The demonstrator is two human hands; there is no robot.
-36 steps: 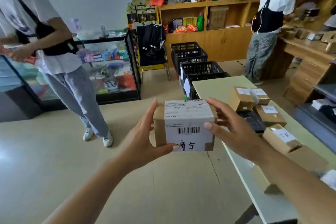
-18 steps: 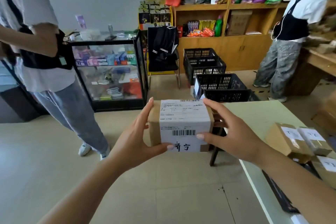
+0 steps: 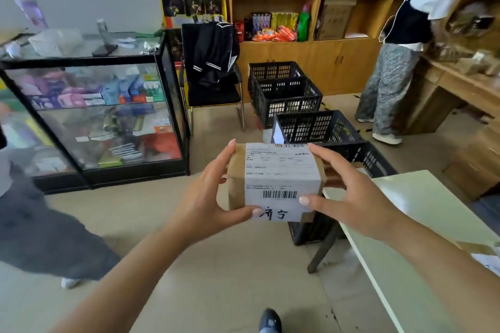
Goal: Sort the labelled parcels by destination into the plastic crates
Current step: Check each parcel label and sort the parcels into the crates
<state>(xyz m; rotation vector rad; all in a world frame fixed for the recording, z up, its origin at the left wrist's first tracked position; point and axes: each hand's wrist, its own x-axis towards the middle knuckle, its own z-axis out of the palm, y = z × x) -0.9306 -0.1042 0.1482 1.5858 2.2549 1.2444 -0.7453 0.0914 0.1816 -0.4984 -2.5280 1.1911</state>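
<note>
Left hand (image 3: 208, 197): fingers curling round the left end of the cardboard parcel (image 3: 273, 181), thumb pressing in under the lower front edge, fingertips reaching over the top. Right hand (image 3: 349, 197): fingers wrapping the right end, thumb lying across the white shipping label (image 3: 280, 170) just beside the barcode. Both hands are gripping the parcel between them, holding it in the air at chest height, above the floor and clear of any surface.

Label is wrapping over the parcel's top and front; handwritten characters are showing along its lower strip.

Black plastic crates are standing on the floor behind the parcel: nearest crate (image 3: 316, 127) just beyond it with a white tag on its left corner, another (image 3: 373, 159) partly hidden behind the right hand, two more stacked farther back (image 3: 284, 89). Pale table (image 3: 422, 224) is sitting to the right, its corner near the right wrist.

Glass display case (image 3: 89, 116) is standing at left, a chair (image 3: 213, 70) with dark clothing draped over it beside that. One person (image 3: 400, 48) is facing the wooden shelves (image 3: 297, 8) at back right; another person's legs (image 3: 40, 230) are showing, blurred, at left
</note>
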